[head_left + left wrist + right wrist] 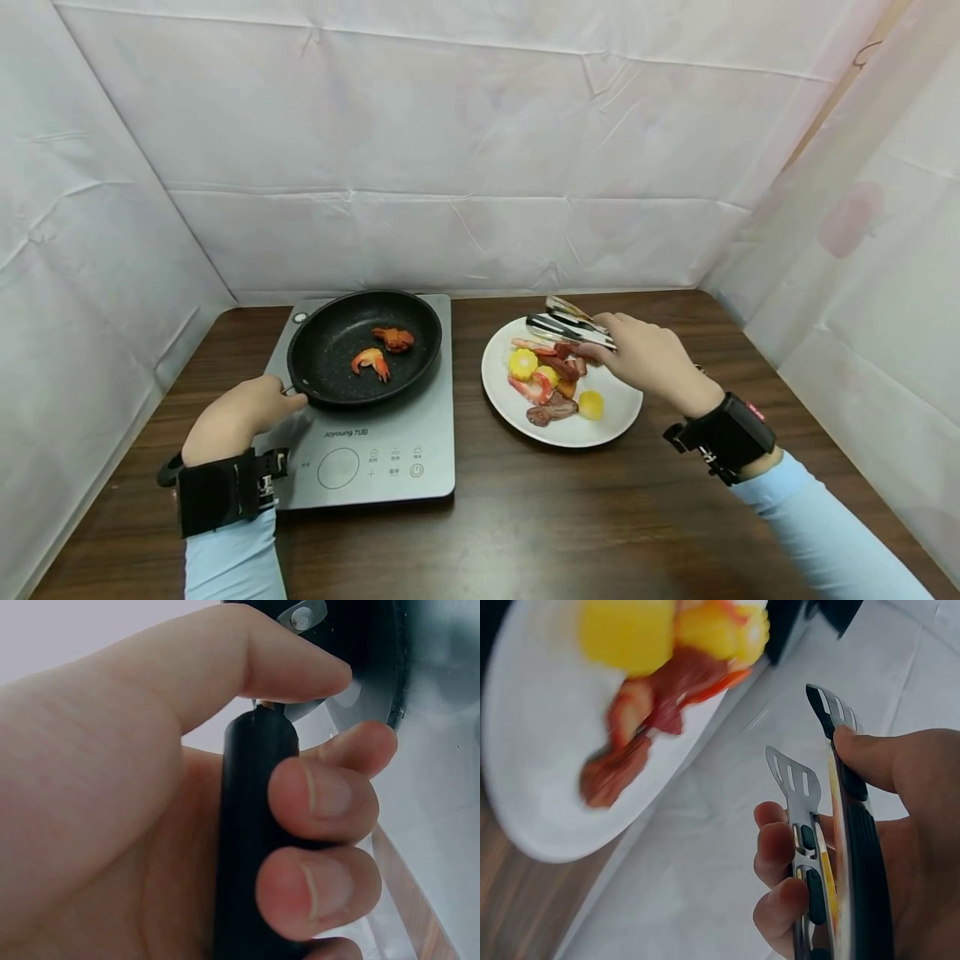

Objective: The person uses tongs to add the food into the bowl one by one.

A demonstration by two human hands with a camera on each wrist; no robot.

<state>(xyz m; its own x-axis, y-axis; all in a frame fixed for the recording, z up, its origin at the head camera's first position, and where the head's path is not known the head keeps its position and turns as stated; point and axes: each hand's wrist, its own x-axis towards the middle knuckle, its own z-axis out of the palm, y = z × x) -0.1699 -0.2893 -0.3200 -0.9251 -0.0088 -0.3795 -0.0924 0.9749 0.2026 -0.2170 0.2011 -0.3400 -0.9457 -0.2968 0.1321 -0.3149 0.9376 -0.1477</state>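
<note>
My left hand (pixel 238 415) grips the black handle (pixel 251 795) of the frying pan (pixel 322 350), fingers wrapped round it in the left wrist view. Inside the pan lie an orange shrimp (pixel 371 362) and a reddish-brown piece of food (pixel 394 338). Over the far right part of a white plate (pixel 498 400), my right hand (pixel 651 353) holds metal tongs (pixel 568 327) with dark grips. The tongs' slotted tips (pixel 801 787) stand apart with nothing between them. On the plate are corn pieces (pixel 522 364), shrimp (pixel 534 390), brown meat (pixel 552 410) and a yellow chunk (pixel 591 405).
The pan sits over a silver induction cooker (pixel 438 442) whose touch controls face me. Cooker and plate share a dark wooden table (pixel 540 517). White sheeting (pixel 450 150) rises behind the table and along both sides.
</note>
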